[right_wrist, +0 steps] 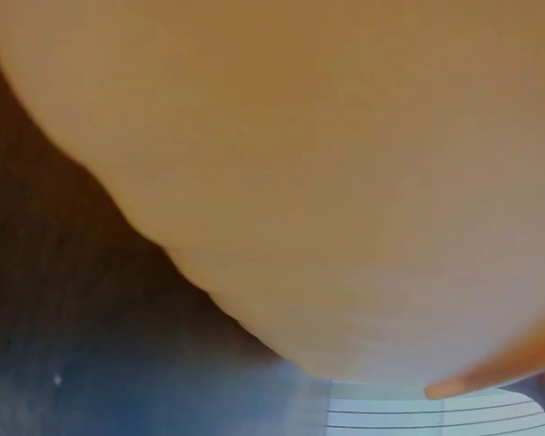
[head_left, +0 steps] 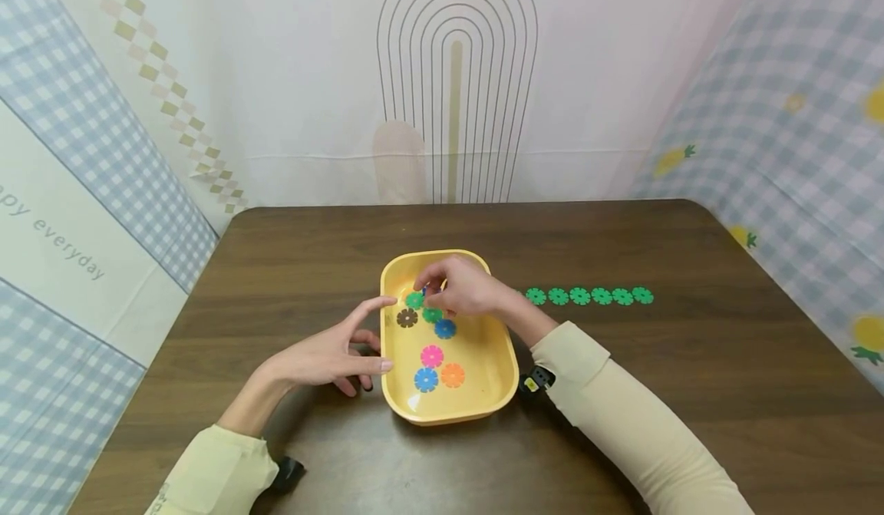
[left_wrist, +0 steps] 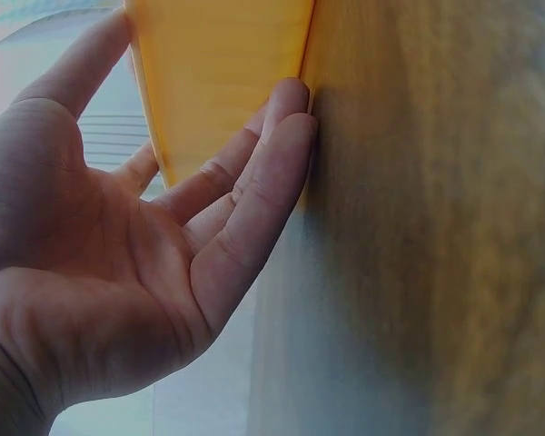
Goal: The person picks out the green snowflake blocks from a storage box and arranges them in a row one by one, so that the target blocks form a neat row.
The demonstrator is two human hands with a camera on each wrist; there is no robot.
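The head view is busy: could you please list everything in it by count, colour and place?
Wood-grain table: one, dark brown, centre
Oblong plastic tray: one, yellow, mid-table
Row of notched discs: at least six, green, right of the tray
Notched discs: two green discs, two blue discs, one brown disc, one pink disc, one orange disc, in the tray
Blue piece: one, partly hidden, tray's far half
Patterned cloth hangings: count unclear, white and blue-checked, beyond the table
Wrist devices: two, black, one per arm
Sleeves: two, pale yellow, one per arm
Left hand: one, at tray's left rim
Right hand: one, over tray's far half
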